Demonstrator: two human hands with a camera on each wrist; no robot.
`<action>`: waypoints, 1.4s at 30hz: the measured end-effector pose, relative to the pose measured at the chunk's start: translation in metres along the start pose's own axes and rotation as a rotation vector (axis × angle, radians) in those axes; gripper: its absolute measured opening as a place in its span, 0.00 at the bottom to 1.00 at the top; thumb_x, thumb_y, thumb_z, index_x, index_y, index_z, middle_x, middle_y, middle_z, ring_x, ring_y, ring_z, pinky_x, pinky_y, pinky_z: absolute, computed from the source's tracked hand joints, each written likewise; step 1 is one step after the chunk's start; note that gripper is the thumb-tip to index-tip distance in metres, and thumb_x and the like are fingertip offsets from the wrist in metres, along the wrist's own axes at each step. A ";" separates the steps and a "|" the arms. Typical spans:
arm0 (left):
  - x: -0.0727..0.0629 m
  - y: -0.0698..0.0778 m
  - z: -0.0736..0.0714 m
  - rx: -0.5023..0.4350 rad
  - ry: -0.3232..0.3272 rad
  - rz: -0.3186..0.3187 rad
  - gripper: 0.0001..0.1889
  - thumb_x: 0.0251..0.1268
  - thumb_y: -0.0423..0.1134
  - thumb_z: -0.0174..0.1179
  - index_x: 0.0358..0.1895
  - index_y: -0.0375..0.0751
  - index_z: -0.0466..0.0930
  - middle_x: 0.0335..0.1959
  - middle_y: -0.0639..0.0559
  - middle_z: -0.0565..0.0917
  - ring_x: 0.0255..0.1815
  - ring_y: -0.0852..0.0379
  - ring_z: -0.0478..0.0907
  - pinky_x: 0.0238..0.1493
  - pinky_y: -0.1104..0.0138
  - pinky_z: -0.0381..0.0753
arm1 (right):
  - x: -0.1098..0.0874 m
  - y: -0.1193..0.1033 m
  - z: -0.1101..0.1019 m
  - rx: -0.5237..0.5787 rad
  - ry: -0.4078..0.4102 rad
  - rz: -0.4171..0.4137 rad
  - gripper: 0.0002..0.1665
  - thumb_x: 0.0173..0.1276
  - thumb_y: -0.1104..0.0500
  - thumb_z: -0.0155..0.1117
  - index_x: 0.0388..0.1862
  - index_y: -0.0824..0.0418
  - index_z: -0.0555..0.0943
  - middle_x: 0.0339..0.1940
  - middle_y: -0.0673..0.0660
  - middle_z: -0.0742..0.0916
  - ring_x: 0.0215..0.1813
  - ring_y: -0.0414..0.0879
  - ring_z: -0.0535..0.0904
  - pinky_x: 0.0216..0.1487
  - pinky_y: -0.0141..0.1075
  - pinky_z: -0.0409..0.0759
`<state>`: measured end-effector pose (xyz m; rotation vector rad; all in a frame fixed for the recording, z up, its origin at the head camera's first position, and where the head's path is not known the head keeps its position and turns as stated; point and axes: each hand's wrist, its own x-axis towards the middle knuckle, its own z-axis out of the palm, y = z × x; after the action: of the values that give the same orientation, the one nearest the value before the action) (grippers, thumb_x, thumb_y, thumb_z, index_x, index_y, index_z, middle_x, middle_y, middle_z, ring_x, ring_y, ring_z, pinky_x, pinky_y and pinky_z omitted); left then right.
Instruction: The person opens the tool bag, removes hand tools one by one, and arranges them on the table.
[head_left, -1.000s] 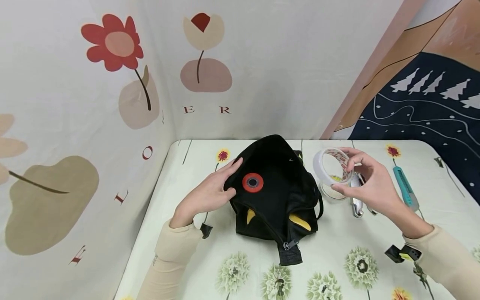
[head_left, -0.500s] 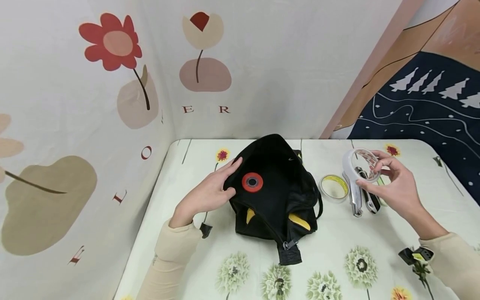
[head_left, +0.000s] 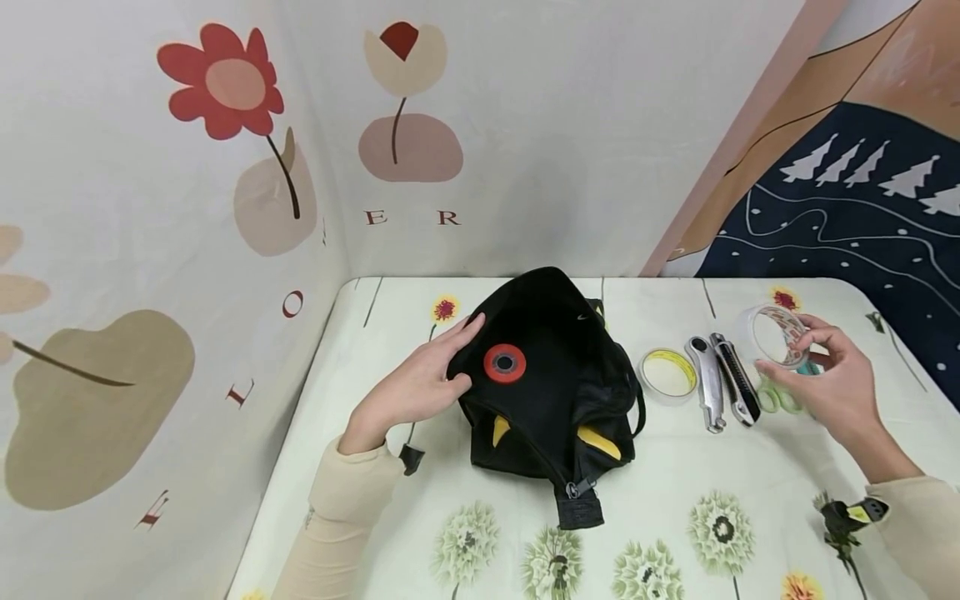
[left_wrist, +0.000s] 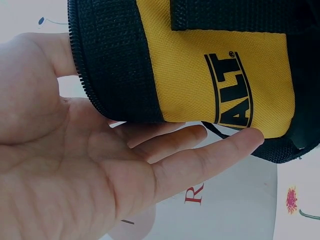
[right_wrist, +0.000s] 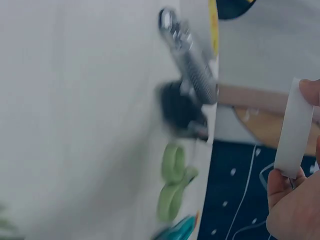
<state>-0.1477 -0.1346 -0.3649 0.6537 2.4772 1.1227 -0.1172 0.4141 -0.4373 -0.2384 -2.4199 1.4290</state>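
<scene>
My left hand (head_left: pixel 420 383) holds the rim of a black and yellow zippered tool bag (head_left: pixel 551 333), thumb inside the mouth and fingers along the outside. In the left wrist view the bag's yellow panel (left_wrist: pixel 190 85) shows part of a black logo over those fingers. Inside the bag lies a red ring with a dark centre (head_left: pixel 493 363), like a roll of electrical tape. My right hand (head_left: pixel 836 383) grips a roll of white tape (head_left: pixel 752 333) in the air, thumb below and fingers on its far edge. That tape appears edge-on in the right wrist view.
Right of the bag lie a clear tape roll with a yellow core (head_left: pixel 686 364), a silver utility knife (head_left: pixel 705 375) and a black-and-silver utility knife (head_left: pixel 733 375). Green scissors handles (right_wrist: pixel 172 162) and a teal cutter (right_wrist: pixel 182 230) are partly hidden beneath my right hand in the head view.
My right hand has moved to the right with the white tape roll, away from the bag, uncovering the utility knives and the yellow-cored tape. My left hand and the bag stay put.
</scene>
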 end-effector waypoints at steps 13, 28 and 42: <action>-0.001 0.002 0.000 0.015 0.002 -0.003 0.44 0.79 0.29 0.50 0.94 0.51 0.45 0.94 0.45 0.46 0.27 0.54 0.72 0.40 0.56 0.69 | 0.003 0.028 -0.027 -0.081 0.057 0.111 0.20 0.69 0.65 0.80 0.39 0.61 0.73 0.68 0.27 0.74 0.45 0.29 0.73 0.38 0.16 0.73; -0.001 0.002 0.001 0.017 0.004 0.001 0.44 0.79 0.30 0.50 0.94 0.51 0.45 0.94 0.45 0.46 0.34 0.52 0.76 0.44 0.55 0.70 | 0.006 0.056 -0.059 -0.274 0.179 0.242 0.22 0.69 0.61 0.79 0.38 0.60 0.70 0.89 0.40 0.68 0.45 0.21 0.66 0.38 0.14 0.67; -0.003 0.002 0.000 0.019 0.016 0.013 0.44 0.78 0.29 0.50 0.94 0.49 0.47 0.93 0.44 0.47 0.70 0.48 0.76 0.54 0.52 0.72 | 0.014 0.074 -0.074 -0.314 0.148 0.440 0.24 0.78 0.59 0.69 0.39 0.70 0.63 0.94 0.65 0.53 0.92 0.62 0.47 0.89 0.46 0.49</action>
<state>-0.1451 -0.1350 -0.3634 0.6696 2.5032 1.1152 -0.1055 0.5147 -0.4663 -0.9652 -2.5555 1.1218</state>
